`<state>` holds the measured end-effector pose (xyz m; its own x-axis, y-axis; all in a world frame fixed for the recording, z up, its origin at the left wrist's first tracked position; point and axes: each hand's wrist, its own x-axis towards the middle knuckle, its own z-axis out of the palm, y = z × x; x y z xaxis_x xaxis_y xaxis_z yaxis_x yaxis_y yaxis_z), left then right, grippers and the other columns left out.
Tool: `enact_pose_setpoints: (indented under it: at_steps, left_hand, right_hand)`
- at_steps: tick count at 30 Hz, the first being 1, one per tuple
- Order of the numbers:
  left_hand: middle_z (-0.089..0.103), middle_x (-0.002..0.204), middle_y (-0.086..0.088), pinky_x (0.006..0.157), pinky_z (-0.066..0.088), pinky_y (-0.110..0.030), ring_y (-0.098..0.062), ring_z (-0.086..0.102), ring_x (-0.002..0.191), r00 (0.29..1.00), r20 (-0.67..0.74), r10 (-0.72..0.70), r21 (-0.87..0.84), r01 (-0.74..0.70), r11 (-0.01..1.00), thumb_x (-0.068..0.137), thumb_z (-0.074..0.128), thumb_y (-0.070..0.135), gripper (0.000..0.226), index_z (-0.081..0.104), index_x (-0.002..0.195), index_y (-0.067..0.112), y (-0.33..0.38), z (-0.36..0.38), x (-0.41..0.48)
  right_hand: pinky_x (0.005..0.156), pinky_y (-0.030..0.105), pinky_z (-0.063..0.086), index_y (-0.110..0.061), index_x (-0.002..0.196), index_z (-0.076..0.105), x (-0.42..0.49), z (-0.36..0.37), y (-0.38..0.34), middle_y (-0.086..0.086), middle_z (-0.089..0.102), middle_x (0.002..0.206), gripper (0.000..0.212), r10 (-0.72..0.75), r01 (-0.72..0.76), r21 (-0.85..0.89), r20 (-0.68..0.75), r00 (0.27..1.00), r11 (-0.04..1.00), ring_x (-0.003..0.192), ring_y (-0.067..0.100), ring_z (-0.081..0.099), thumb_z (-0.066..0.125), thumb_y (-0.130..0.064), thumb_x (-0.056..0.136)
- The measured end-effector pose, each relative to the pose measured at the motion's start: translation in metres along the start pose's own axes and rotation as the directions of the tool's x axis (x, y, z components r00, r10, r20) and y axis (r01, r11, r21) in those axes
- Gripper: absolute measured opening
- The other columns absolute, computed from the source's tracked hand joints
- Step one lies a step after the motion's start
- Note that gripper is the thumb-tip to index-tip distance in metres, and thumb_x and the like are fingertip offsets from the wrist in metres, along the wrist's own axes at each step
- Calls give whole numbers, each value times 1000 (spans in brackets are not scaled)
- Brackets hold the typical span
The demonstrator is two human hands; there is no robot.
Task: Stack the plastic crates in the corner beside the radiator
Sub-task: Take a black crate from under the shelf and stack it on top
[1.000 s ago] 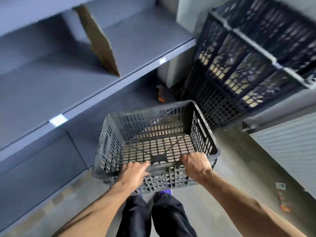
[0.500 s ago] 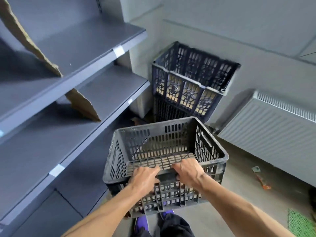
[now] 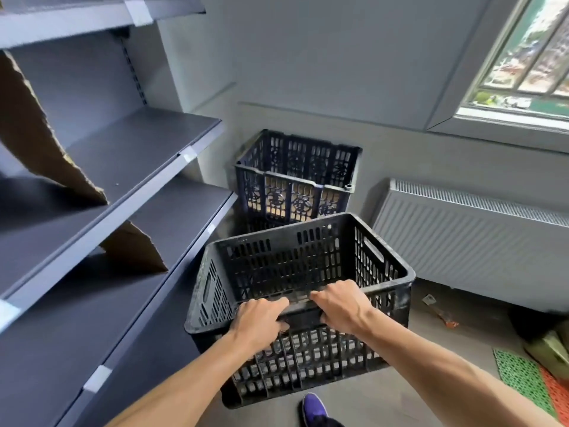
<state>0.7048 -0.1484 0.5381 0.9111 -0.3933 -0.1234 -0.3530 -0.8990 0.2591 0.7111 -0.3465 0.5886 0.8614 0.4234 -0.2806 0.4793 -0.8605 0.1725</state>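
I hold a black slotted plastic crate (image 3: pixel 308 263) in front of me, above the floor. My left hand (image 3: pixel 261 322) and my right hand (image 3: pixel 341 306) both grip its near rim, close together at the middle. Beyond it, in the corner, stands a stack of black crates (image 3: pixel 295 180); the top one has a patterned wall, and the one below is mostly hidden by the held crate. A white radiator (image 3: pixel 477 238) runs along the wall just right of that stack.
Grey metal shelves (image 3: pixel 129 186) line the left side, with torn cardboard pieces (image 3: pixel 37 143) on them. A window (image 3: pixel 529 57) is at the upper right. Green and orange mats (image 3: pixel 529 380) and small debris (image 3: pixel 440 312) lie on the floor at right. My purple shoe (image 3: pixel 314 409) shows below the crate.
My view has risen and swung right, bringing the corner stack, radiator and window into view. The held crate has come nearer to the stack. Both hands keep their grip.
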Motion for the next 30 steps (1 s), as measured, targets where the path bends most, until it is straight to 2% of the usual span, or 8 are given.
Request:
enact_pose_setpoints:
  at_steps: [5, 10, 18, 23, 30]
  left_hand:
    - [72, 94, -1, 77, 51, -38, -27, 67, 92, 993, -66, 98, -1, -98, 995, 90, 61, 41, 24, 53, 110, 30, 5, -26, 1]
    - [72, 93, -1, 71, 44, -36, -28, 66, 89, 976, -107, 188, 45, -184, 982, 90, 61, 41, 22, 52, 104, 27, 22, -59, 4]
    - [70, 84, -1, 63, 36, -33, -27, 65, 80, 948, -176, 264, 120, -246, 962, 90, 61, 43, 22, 45, 92, 28, 50, -95, 5]
    - [69, 77, 1, 62, 38, -31, -21, 64, 73, 920, -241, 308, 188, -267, 945, 90, 62, 42, 22, 50, 96, 25, 68, -116, 8]
    - [69, 72, 2, 61, 46, -31, -19, 66, 69, 884, -303, 356, 307, -263, 915, 90, 64, 39, 22, 51, 93, 22, 96, -150, 26]
  right_hand:
    - [68, 36, 50, -16, 117, 58, -18, -25, 2, 7, 71, 96, 26, 61, -62, -18, -52, 997, 998, 84, 29, 68, 55, -18, 91]
    - [70, 37, 55, -17, 122, 56, -40, -45, 13, 6, 71, 96, 31, 103, -104, -1, -131, 986, 995, 80, 27, 68, 55, -21, 91]
    - [70, 36, 57, -17, 122, 54, -65, -62, 34, 3, 71, 94, 32, 140, -146, -6, -243, 960, 989, 74, 24, 66, 56, -26, 92]
    - [69, 33, 55, -16, 119, 54, -81, -74, 49, 3, 71, 94, 31, 154, -160, 8, -311, 938, 987, 78, 24, 67, 58, -30, 91]
    - [71, 36, 54, -17, 114, 52, -97, -97, 78, 1, 71, 93, 31, 171, -167, 44, -397, 902, 985, 82, 25, 68, 60, -36, 92]
